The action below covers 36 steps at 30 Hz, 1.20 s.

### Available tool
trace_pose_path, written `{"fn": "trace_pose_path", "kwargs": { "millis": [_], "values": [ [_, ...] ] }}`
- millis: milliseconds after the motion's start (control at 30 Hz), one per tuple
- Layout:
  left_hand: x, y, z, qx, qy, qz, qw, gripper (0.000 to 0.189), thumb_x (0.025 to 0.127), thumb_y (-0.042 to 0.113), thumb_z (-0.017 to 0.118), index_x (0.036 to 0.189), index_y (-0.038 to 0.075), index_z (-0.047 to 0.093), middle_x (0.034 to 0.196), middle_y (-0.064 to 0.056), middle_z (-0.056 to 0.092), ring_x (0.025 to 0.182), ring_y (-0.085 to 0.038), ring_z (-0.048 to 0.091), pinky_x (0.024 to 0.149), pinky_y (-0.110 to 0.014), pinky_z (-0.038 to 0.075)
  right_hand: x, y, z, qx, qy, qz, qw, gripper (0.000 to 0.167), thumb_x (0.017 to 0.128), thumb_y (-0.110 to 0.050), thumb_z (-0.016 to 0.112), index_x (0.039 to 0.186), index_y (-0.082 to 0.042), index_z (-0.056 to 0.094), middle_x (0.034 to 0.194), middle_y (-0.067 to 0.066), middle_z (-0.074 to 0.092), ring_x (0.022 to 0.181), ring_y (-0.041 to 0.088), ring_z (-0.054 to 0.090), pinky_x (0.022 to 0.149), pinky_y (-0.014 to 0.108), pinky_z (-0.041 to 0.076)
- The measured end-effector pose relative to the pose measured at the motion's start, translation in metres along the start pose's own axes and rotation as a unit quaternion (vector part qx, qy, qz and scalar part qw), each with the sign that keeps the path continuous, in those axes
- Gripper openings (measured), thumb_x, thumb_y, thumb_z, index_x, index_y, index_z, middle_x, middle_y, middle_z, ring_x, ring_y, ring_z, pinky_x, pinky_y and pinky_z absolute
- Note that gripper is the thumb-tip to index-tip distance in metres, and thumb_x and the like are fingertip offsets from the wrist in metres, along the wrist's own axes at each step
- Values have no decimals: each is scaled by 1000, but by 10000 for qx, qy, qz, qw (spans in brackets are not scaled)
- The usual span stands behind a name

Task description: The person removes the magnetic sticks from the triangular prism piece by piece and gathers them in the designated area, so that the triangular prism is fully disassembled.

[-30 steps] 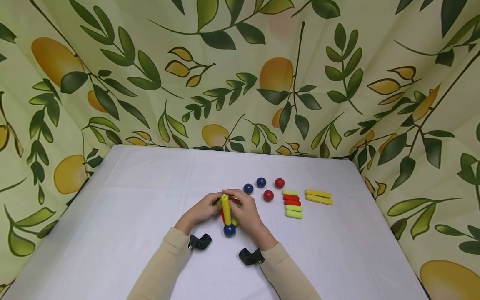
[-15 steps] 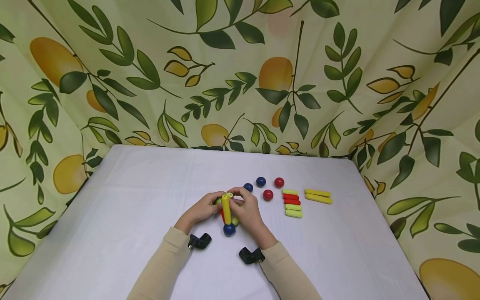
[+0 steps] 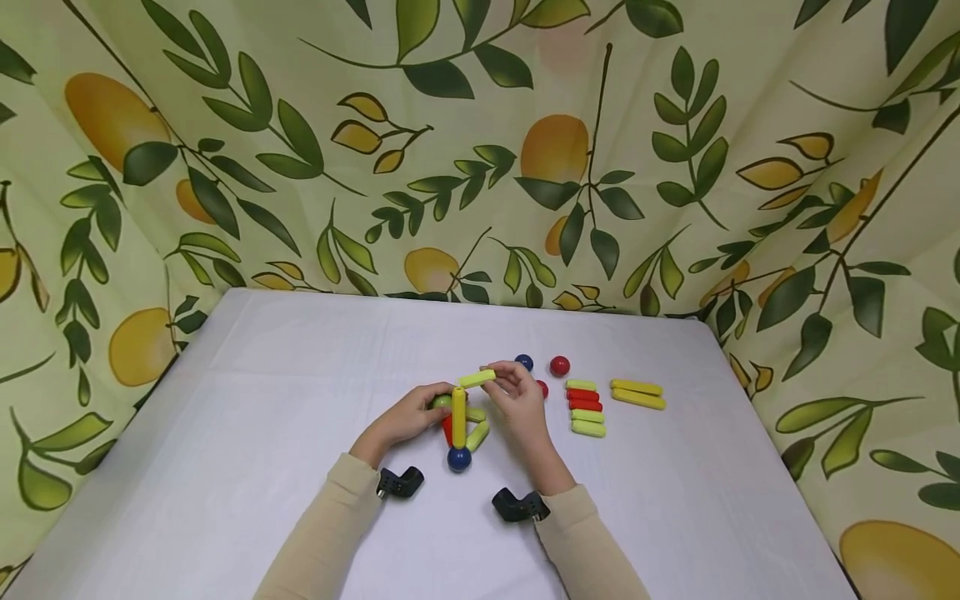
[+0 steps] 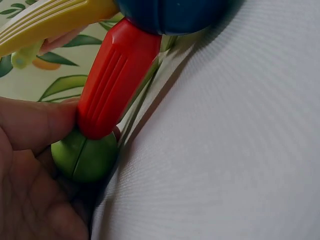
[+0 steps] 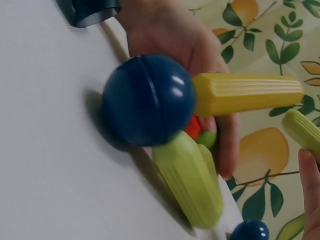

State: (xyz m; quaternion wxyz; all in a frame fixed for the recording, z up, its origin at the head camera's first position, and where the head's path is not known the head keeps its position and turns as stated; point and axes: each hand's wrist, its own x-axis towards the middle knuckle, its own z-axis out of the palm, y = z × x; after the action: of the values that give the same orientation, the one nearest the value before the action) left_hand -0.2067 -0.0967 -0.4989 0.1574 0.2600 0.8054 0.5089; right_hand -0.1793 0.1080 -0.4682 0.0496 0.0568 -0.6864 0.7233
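Observation:
A small structure of magnetic sticks and balls stands between the hands. At its near corner is a blue ball (image 3: 459, 459), from which a yellow stick (image 3: 458, 419) rises. A red stick (image 4: 115, 80) joins the blue ball to a green ball (image 4: 85, 157). My left hand (image 3: 410, 414) holds that green corner, its thumb against the ball and the red stick's end. On the structure's right side a light-green stick (image 5: 187, 180) runs from the blue ball. My right hand (image 3: 522, 408) pinches another light-green stick (image 3: 476, 379), raised just beyond the yellow stick's top.
Right of the hands lies a column of short light-green and red sticks (image 3: 584, 406), beside two yellow sticks (image 3: 637, 392). A red ball (image 3: 559, 366) and a blue ball (image 3: 524, 362) rest behind the right hand, which partly covers another red ball. Patterned cloth hangs behind the white table (image 3: 300, 350).
My right hand has drawn back to the right from the structure, with the light-green stick now in plain sight. The yellow stick stands more upright. My left hand stays at the green ball.

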Motion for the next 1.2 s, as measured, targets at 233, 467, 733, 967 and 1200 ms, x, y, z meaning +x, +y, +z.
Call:
{"fn": "trace_pose_path", "kwargs": {
  "millis": [233,467,733,967,1200],
  "values": [
    [1,4,0,-97,-19,-117,9999,32,95,5,50,126,3,57,123,-12,60,114,-26,52,108,-51,35,-9,-9,-35,-230,183,44,9996,32,85,-7,70,114,3,61,119,23,62,94,8,66,84,20,53],
    [1,4,3,-129,-57,-157,9998,34,94,4,50,128,3,56,125,-14,59,111,-24,51,106,-49,37,-34,-18,-94,-656,726,525,9938,33,85,-5,69,115,4,59,109,3,66,90,5,66,80,19,54],
    [-1,5,3,-130,-3,-278,9995,34,94,6,51,129,4,55,127,-14,58,110,-24,51,106,-49,37,-67,-13,-142,-1501,1358,1184,9721,35,88,-14,67,118,1,58,98,-16,63,88,-5,62,78,9,50],
    [0,4,3,-145,14,-316,9994,34,94,5,51,128,4,56,125,-13,59,106,-23,51,104,-47,39,-75,-1,-152,-1735,1396,1427,9644,37,88,-23,68,119,-4,59,111,-4,62,92,-3,61,80,10,50],
    [0,3,4,-103,93,-305,9994,32,94,5,51,125,5,58,126,-12,59,114,-26,51,107,-50,35,-75,7,-152,-2512,1123,1061,9555,30,87,-11,69,114,-2,62,116,15,63,90,-4,59,77,7,48]
  ]
}}
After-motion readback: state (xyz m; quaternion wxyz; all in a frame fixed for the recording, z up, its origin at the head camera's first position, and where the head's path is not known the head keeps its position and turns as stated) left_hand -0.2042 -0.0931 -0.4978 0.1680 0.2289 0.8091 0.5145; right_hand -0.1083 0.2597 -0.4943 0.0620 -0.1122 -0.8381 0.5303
